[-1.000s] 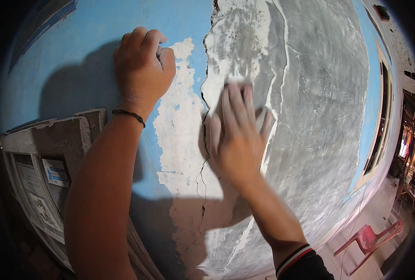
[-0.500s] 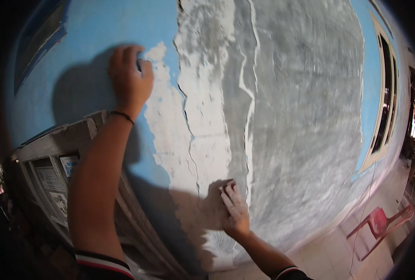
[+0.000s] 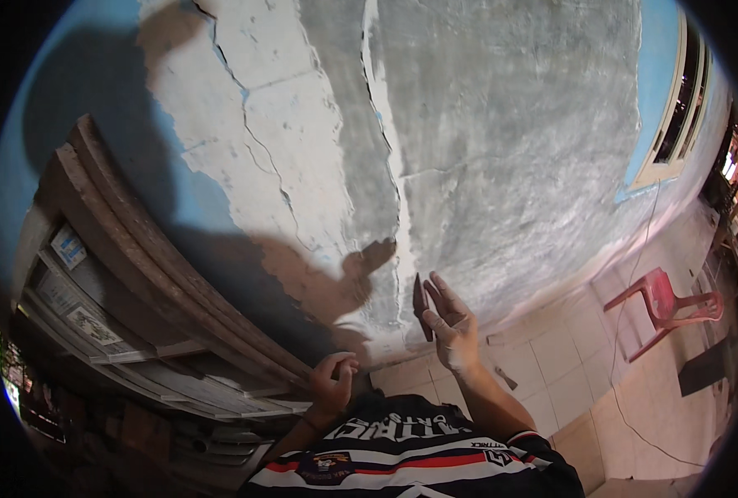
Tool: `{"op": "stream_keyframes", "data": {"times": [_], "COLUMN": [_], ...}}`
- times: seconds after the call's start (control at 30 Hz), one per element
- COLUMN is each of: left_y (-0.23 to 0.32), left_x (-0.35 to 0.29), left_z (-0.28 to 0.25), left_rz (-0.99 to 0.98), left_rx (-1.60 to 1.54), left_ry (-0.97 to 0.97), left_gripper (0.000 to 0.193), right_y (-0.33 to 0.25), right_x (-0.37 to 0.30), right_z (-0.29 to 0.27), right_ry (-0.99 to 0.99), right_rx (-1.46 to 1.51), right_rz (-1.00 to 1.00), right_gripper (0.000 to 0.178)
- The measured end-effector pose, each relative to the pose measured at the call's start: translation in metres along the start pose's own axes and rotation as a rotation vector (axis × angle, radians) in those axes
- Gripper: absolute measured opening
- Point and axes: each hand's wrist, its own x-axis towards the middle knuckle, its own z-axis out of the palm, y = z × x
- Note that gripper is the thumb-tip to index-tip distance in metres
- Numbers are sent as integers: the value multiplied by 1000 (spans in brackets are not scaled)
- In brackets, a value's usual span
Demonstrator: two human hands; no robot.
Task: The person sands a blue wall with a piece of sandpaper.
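Note:
My right hand (image 3: 454, 330) is held up a little off the wall, fingers half spread, with a thin dark brown sheet (image 3: 421, 307) seen edge-on between thumb and fingers. The wall (image 3: 502, 141) in front is rough grey plaster, with cracked white filler (image 3: 286, 133) and patches of blue paint to the left. My left hand (image 3: 332, 383) is low by my chest, beside the lower corner of the wooden window frame (image 3: 136, 241). Its fingers are curled in with nothing visible in them. Shadows of both arms fall on the wall.
A red plastic chair (image 3: 666, 300) stands on the pale tiled floor (image 3: 576, 357) at the right. A thin cable (image 3: 626, 365) runs across the tiles, and small scraps (image 3: 506, 379) lie near the wall's foot. A white-framed window (image 3: 684, 108) sits at the upper right.
Both hands have come off the wall and dropped low. The view has tilted down, so my shirt and the floor show. The right hand's sheet no longer presses on the plaster.

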Motion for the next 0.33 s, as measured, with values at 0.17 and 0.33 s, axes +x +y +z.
{"op": "stream_keyframes", "data": {"times": [0.17,0.33], "left_y": [8,32], "left_x": [15,35], "left_z": [1,19], "left_rz": [84,-8], "left_rx": [126,-90], "left_ry": [-45,-191], "left_gripper": [15,30], "right_y": [16,20], "right_x": [-17,-26], "right_z": [2,16], "right_ry": [-15,-138], "right_rx": [138,34], "right_rz": [66,176], "right_gripper": [61,64]}}
